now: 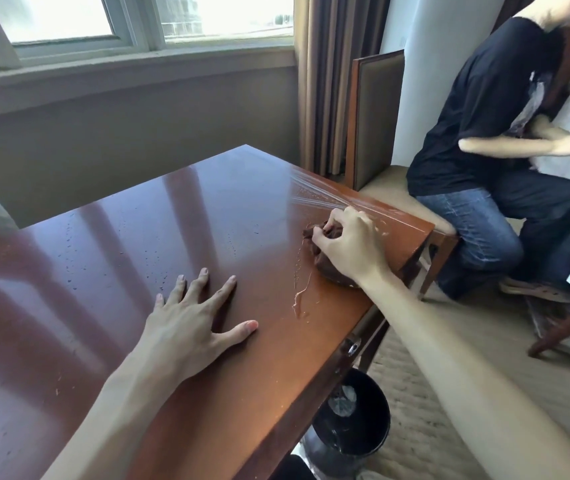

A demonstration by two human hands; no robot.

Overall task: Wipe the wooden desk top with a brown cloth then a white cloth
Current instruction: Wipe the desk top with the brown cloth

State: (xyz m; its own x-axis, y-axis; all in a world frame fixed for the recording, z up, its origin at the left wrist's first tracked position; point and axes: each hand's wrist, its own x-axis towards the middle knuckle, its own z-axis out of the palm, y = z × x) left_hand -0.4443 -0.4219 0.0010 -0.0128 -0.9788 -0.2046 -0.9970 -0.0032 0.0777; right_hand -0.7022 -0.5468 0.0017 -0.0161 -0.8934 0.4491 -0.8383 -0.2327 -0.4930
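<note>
We see two hands on one desk point(110, 216) — our right hand point(349, 247) grasps one bunched brown cloth point(325, 265) near the right edge, our left hand point(190, 320) lies flat, fingers spread — beside one wet streak point(302, 292).

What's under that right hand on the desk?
A bunched brown cloth, gripped by the right hand near the wet right edge of the wooden desk. The hand covers most of it, so the wood beneath stays hidden.
</note>
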